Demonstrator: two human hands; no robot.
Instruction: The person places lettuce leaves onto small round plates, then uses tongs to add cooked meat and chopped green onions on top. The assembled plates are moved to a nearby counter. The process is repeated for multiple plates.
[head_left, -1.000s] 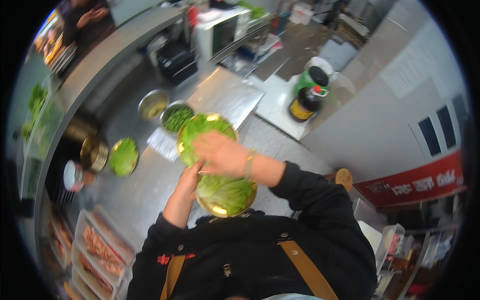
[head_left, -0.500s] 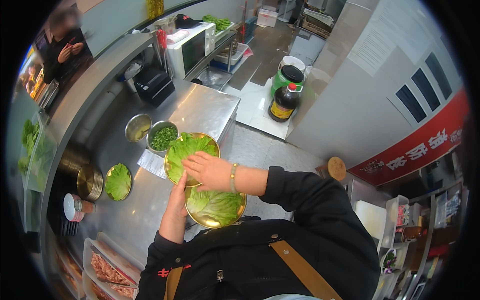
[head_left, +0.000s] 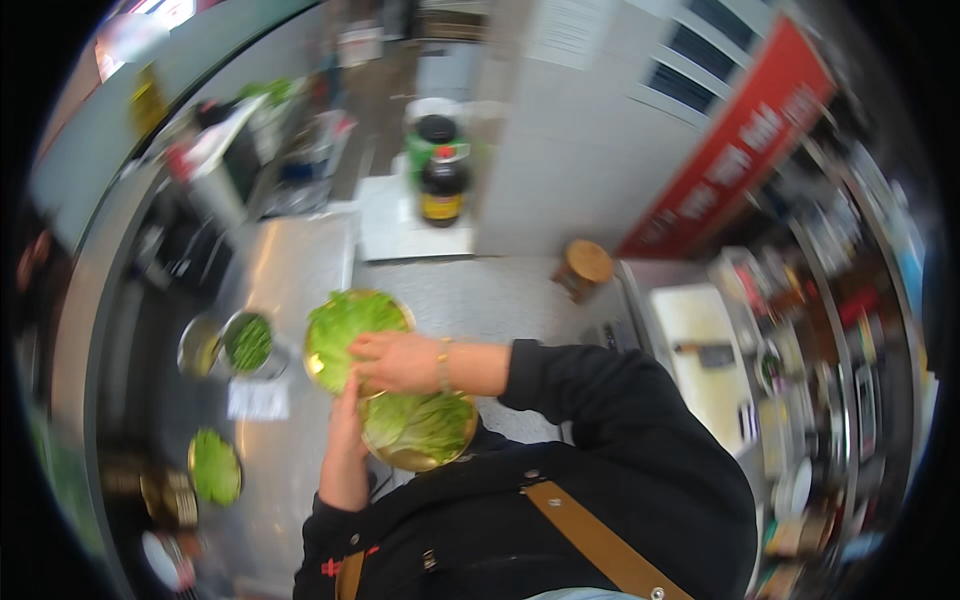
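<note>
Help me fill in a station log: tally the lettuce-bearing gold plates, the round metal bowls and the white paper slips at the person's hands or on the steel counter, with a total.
Gold plates bearing lettuce: 3
Metal bowls: 2
Paper slips: 1
Total: 6

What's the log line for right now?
left hand: by upper gold plate | right hand: over its lettuce | close by: lettuce on second gold plate

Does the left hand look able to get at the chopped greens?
Probably yes: the chopped greens sit in an uncovered bowl, with counter and a flat paper slip on the near side. The left hand is at the farther lettuce plate, though, and would likely have to leave it first.
</note>
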